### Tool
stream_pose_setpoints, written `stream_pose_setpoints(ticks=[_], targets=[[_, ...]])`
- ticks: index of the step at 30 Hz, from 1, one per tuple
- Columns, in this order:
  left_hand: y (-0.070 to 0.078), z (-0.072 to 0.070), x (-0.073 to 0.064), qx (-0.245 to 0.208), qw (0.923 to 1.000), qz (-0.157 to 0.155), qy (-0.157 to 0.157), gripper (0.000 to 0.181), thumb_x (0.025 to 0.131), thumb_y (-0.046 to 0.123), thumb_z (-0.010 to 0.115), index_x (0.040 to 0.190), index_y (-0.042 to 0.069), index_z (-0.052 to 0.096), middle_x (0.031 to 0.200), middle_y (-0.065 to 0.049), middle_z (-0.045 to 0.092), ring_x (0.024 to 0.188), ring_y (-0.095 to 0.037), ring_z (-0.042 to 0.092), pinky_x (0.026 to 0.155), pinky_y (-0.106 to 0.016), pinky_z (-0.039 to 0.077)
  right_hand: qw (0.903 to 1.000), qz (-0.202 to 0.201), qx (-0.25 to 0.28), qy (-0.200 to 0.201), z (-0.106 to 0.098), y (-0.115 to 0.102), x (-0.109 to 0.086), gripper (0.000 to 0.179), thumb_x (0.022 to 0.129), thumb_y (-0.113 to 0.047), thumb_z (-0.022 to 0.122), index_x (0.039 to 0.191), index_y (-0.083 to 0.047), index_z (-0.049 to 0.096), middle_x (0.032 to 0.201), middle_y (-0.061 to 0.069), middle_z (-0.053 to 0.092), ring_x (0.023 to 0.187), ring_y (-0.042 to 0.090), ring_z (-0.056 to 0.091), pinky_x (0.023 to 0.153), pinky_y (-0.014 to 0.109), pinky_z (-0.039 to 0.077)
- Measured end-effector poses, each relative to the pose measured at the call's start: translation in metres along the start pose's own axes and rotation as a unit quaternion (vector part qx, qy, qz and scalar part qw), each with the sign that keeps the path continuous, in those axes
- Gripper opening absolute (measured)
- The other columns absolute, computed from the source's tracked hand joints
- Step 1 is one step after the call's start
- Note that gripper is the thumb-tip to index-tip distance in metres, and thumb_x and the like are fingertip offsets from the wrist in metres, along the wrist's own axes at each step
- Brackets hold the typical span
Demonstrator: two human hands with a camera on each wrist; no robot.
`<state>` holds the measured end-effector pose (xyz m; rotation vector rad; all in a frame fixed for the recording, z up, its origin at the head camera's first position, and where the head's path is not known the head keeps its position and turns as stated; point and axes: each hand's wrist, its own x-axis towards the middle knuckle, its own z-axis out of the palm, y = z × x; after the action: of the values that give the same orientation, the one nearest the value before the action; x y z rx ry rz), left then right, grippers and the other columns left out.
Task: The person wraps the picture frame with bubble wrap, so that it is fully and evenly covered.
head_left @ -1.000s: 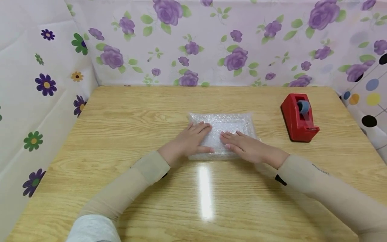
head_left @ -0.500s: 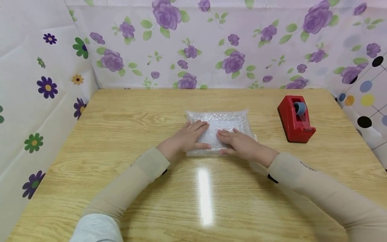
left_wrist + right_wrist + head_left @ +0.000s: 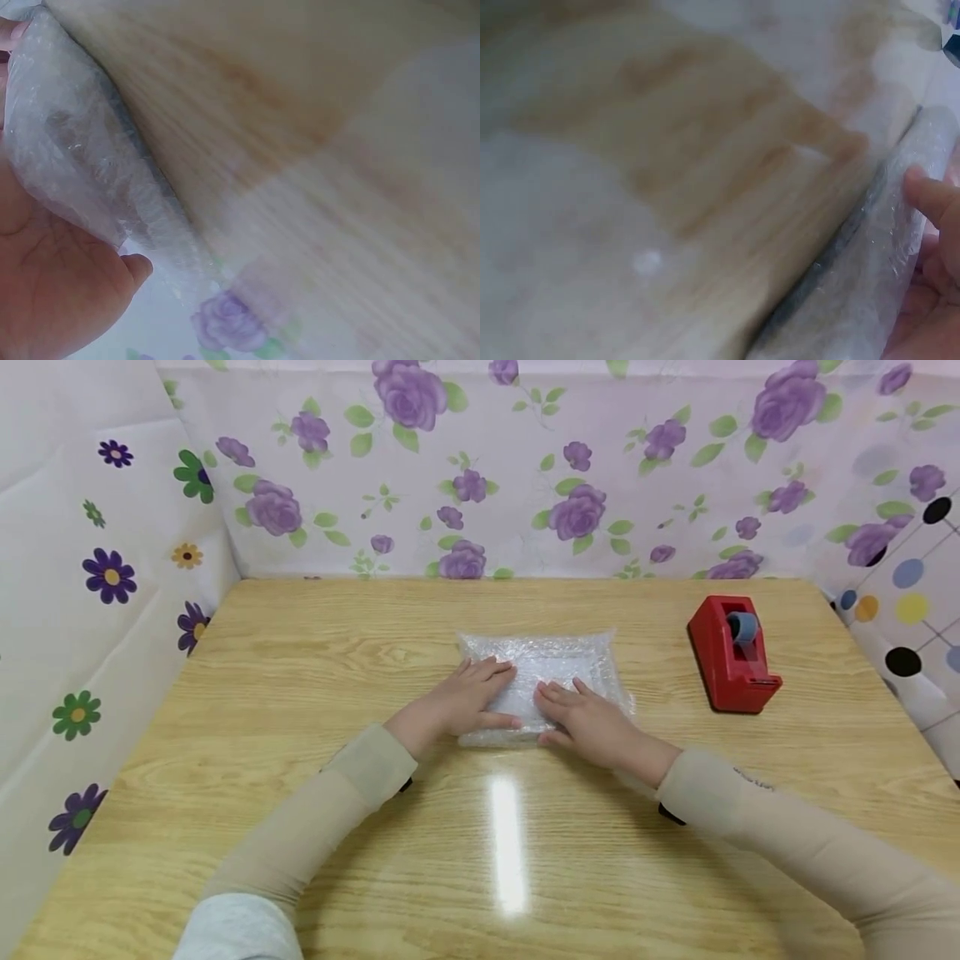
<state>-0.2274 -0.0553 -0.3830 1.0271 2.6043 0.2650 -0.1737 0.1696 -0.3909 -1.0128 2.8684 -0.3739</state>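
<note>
A flat rectangular packet of clear bubble wrap [image 3: 555, 652] lies on the wooden table, a whitish flat thing inside it whose kind I cannot tell. My left hand [image 3: 472, 697] rests on its left part with straight, spread fingers. On the front right part lies my right hand [image 3: 596, 722], its fingers also extended and its thumb at the near edge. In the left wrist view, the crinkled bubble wrap [image 3: 82, 135] runs along the left palm. The right wrist view has the right thumb [image 3: 930, 195] against the wrap [image 3: 870, 277].
A red tape dispenser [image 3: 735, 660] with a blue roll stands to the right of the packet on the table [image 3: 337, 627]. Flower-patterned cloth [image 3: 510, 468] hangs behind the table's far edge, with more cloth at both sides.
My right hand has shifted slightly left and its thumb has moved down to the packet's near edge. The left hand stays on the wrap. The head view has shifted a little.
</note>
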Motion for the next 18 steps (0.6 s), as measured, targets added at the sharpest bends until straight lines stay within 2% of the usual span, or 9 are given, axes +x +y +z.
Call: stream_pose_setpoints(ticks=[6, 11, 18], targets=[[0.0013, -0.0014, -0.0015, -0.010, 0.9999, 0.007, 0.012, 0.084, 0.091, 0.059, 0.049, 0.151, 0.008, 0.021, 0.158, -0.009, 0.020, 0.147, -0.029, 0.011, 0.120, -0.048, 0.003, 0.9997, -0.001, -0.025, 0.005, -0.0003, -0.0042, -0.0012, 0.061, 0.094, -0.032, 0.058, 0.138, 0.006, 0.043, 0.144, 0.021, 0.041, 0.134, 0.036, 0.039, 0.114, 0.053, 0.023], [0.0003, -0.0031, -0.0043, -0.022, 0.9997, 0.004, 0.010, 0.084, 0.090, 0.057, 0.052, 0.151, 0.008, 0.022, 0.158, -0.009, 0.020, 0.146, -0.030, 0.012, 0.119, -0.050, 0.002, 0.9998, -0.006, -0.020, 0.001, -0.0006, -0.0038, -0.0005, 0.061, 0.094, -0.034, 0.058, 0.139, 0.005, 0.042, 0.145, 0.020, 0.039, 0.135, 0.035, 0.037, 0.115, 0.052, 0.022], [0.0018, -0.0055, -0.0087, -0.006, 0.9998, 0.010, 0.015, 0.086, 0.088, 0.059, 0.054, 0.151, 0.008, 0.024, 0.157, -0.009, 0.023, 0.146, -0.029, 0.016, 0.118, -0.053, 0.001, 0.9999, -0.009, -0.002, -0.012, -0.0043, -0.0075, -0.0027, 0.064, 0.093, -0.036, 0.059, 0.139, 0.005, 0.041, 0.146, 0.020, 0.037, 0.136, 0.036, 0.035, 0.114, 0.052, 0.023]])
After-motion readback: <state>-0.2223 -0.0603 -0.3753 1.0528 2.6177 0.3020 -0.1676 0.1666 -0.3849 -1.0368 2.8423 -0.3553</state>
